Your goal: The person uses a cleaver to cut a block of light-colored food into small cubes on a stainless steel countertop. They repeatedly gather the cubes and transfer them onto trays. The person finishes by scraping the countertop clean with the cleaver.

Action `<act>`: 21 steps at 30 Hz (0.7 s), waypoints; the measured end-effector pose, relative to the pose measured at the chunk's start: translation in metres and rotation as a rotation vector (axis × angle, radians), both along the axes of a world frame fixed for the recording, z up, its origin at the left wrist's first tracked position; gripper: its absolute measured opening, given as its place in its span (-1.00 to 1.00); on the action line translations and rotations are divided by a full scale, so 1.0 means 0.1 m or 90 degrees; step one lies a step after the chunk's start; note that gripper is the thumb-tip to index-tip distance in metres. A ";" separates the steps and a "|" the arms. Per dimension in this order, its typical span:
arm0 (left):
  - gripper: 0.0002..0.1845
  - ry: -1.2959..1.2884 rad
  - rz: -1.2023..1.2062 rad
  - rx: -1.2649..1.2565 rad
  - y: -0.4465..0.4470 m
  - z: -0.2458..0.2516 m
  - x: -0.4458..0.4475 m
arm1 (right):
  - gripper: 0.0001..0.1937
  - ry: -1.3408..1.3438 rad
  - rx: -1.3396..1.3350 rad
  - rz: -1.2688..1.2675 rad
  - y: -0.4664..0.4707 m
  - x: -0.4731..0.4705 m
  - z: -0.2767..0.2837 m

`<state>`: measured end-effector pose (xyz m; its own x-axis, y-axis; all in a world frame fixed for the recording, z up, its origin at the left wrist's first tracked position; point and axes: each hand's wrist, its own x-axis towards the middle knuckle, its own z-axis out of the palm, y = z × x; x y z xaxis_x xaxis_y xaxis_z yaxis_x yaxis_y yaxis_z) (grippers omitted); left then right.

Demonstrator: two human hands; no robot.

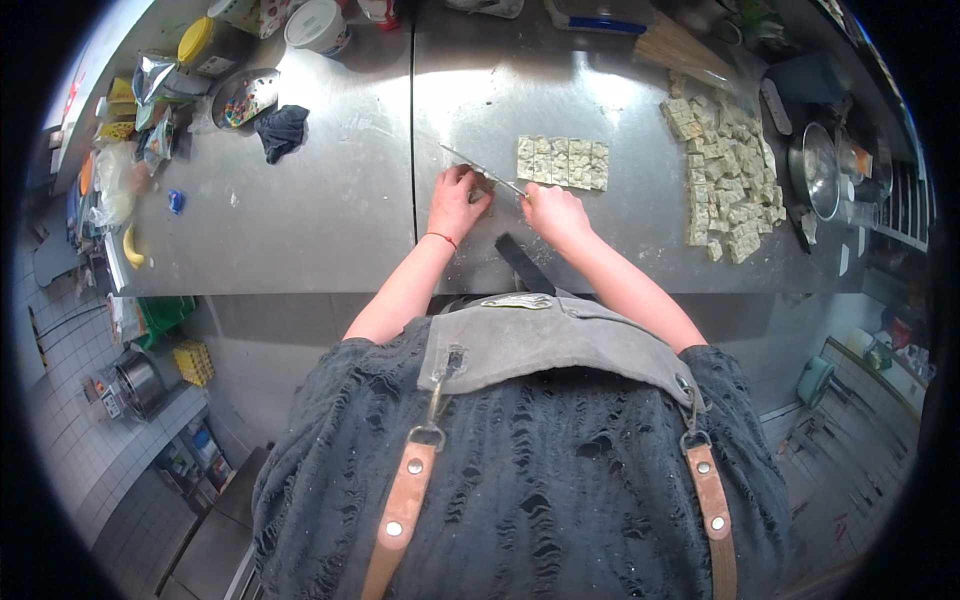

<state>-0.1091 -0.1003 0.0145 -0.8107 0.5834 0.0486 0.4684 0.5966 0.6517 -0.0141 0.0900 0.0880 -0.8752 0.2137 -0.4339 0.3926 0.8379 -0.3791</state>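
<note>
My right hand (pixel 556 215) grips the handle of a long knife (pixel 480 169), its blade slanting up and left over the steel worktop. Close under the blade, the curled fingers of my left hand (pixel 454 201) rest on a small pale piece (pixel 480 193), mostly hidden by the fingers. A red cord circles my left wrist. Just beyond my right hand lies a pale, speckled slab (pixel 562 163) with lines running across it, seemingly cut into strips. Farther right, many blocks of the same pale stuff form a heap (pixel 724 176).
A dark cloth (pixel 282 133) lies left beside a bowl of colourful bits (pixel 244 99). Behind it stands a white lidded tub (pixel 316 27). Metal bowls (pixel 814 171) crowd the right end. A banana (pixel 132 246) sits near the left edge. A seam (pixel 412 112) divides the steel worktop (pixel 337 225).
</note>
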 end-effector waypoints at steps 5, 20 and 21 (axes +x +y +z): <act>-0.74 0.008 0.001 0.054 0.00 -0.12 0.01 | -0.77 -0.033 0.006 0.024 -0.08 -0.04 0.04; -0.69 -0.030 0.010 0.084 -0.02 -0.25 -0.06 | -0.69 -0.057 -0.013 -0.020 -0.23 -0.42 -0.38; -0.70 -0.030 0.008 0.079 -0.02 -0.25 -0.07 | -0.70 -0.019 -0.019 -0.012 -0.25 -0.44 -0.41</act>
<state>-0.1163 -0.1022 -0.0102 -0.8212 0.5648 0.0807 0.4280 0.5163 0.7418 -0.0577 0.0649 0.0469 -0.8579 0.2164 -0.4661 0.4195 0.8188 -0.3920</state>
